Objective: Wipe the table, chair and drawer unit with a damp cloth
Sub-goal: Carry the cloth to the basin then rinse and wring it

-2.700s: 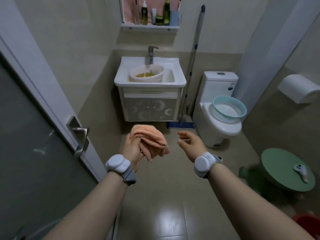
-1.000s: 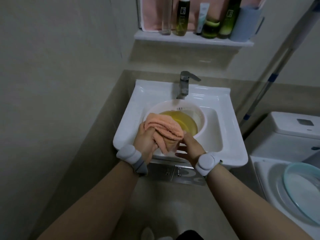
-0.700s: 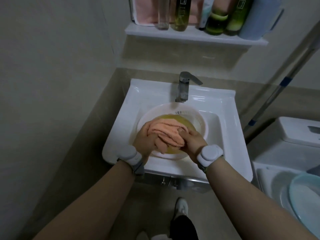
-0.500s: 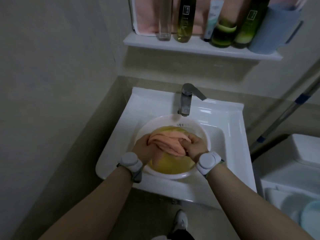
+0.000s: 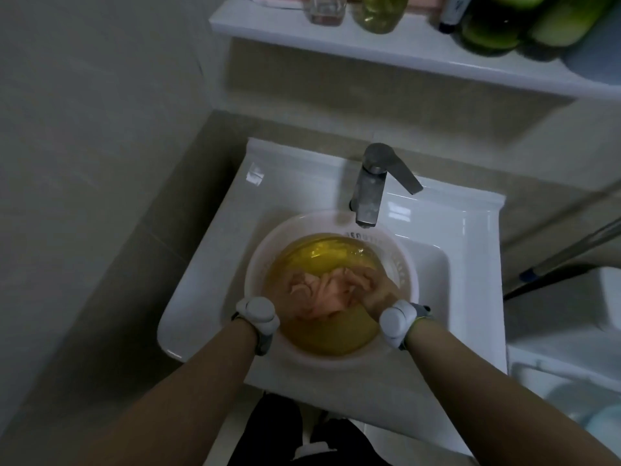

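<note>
An orange cloth (image 5: 324, 292) lies bunched under yellowish water in a white plastic basin (image 5: 408, 267) that sits inside the white sink (image 5: 208, 280). My left hand (image 5: 285, 299) grips the cloth's left side and my right hand (image 5: 378, 292) grips its right side; both are dipped in the water. White bands sit on both wrists. The table, chair and drawer unit are out of view.
A grey metal tap (image 5: 371, 183) overhangs the basin's far rim. A white shelf (image 5: 369, 42) with several bottles juts out above the sink. A mop handle (image 5: 564, 253) leans at the right, beside the white toilet (image 5: 571, 348). Tiled wall stands close on the left.
I walked from the doorway to the sink with the cloth. Both hands have pushed the cloth from above the basin down into the water, and my head has moved closer.
</note>
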